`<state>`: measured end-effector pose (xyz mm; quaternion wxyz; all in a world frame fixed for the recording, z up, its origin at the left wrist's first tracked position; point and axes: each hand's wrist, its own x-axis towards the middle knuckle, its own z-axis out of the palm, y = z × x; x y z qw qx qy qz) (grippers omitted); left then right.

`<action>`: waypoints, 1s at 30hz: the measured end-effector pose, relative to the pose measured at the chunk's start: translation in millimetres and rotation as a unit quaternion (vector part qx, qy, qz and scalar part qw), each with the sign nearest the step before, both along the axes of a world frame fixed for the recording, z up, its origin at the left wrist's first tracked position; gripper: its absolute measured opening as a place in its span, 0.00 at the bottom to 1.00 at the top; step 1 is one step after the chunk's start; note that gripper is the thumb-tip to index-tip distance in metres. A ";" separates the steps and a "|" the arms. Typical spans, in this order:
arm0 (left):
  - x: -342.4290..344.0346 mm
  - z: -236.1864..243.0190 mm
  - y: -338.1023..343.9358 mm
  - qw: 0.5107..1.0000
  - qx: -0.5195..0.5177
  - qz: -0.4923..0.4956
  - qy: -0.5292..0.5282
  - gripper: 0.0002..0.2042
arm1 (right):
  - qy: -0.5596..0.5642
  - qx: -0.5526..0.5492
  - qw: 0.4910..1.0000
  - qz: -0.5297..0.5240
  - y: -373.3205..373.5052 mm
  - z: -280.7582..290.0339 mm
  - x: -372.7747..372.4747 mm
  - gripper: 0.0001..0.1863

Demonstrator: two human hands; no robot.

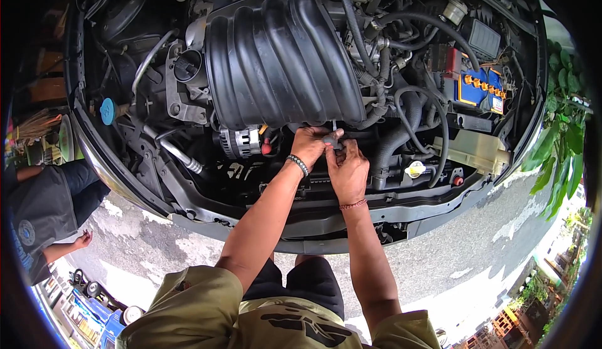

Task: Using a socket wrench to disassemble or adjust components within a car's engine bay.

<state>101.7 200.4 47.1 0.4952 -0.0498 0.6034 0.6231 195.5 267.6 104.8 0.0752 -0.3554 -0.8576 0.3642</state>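
Left hand [309, 143] and right hand [348, 172] in a near-closed pinch on a small dark part [331, 140]

Bright daylight bleaches patches of the ground [439, 258] white around five and eight o'clock. The bay [213, 210] sits in shade, with soft sheen along the cover [282, 60] at twelve. The centre is fairly crisp; fisheye distortion bends edges toward a black rim.
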 end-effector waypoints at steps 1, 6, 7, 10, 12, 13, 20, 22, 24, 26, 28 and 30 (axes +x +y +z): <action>2.9 -0.5 1.4 0.999 0.013 0.034 0.002 0.11 | -0.027 -0.003 1.000 -0.003 1.1 0.7 0.2 0.14; 6.0 0.1 4.6 0.989 0.063 0.097 -0.091 0.09 | 0.081 0.006 0.997 0.002 4.1 2.5 0.6 0.15; 5.6 1.4 4.1 0.980 0.114 0.106 -0.121 0.10 | 0.083 -0.079 0.991 -0.064 3.9 2.7 0.7 0.15; 1.1 4.6 1.1 0.949 0.182 0.082 -0.243 0.10 | 0.104 -0.221 0.958 -0.153 2.7 2.4 0.5 0.15; 1.2 5.4 1.8 0.960 0.151 0.111 -0.210 0.10 | 0.057 -0.194 0.967 -0.153 1.0 1.4 0.7 0.14; 2.4 5.4 2.8 0.989 0.072 0.077 -0.100 0.11 | 0.083 -0.205 0.964 -0.146 -1.0 0.7 0.7 0.14; 1.6 2.3 3.6 0.991 0.070 0.095 -0.069 0.12 | 0.089 -0.150 0.978 -0.114 -4.7 -3.3 1.4 0.15; -0.3 3.7 0.4 0.969 0.123 0.148 -0.158 0.12 | 0.098 -0.155 0.976 -0.120 -4.5 -3.6 0.6 0.16; -0.8 5.0 -1.1 0.911 0.216 0.094 -0.340 0.13 | 0.107 -0.160 0.973 -0.126 -4.3 -3.2 0.6 0.16; 2.1 5.5 1.1 0.954 0.109 0.118 -0.253 0.10 | 0.093 -0.154 0.975 -0.132 -4.1 -2.3 1.0 0.16; 5.8 4.7 5.5 0.996 -0.041 0.078 0.008 0.10 | 0.089 -0.133 0.979 -0.123 -4.9 -1.5 1.7 0.15; 8.1 3.5 7.4 0.994 -0.002 0.103 0.026 0.12 | 0.062 -0.057 0.995 -0.060 -5.3 -1.3 2.2 0.13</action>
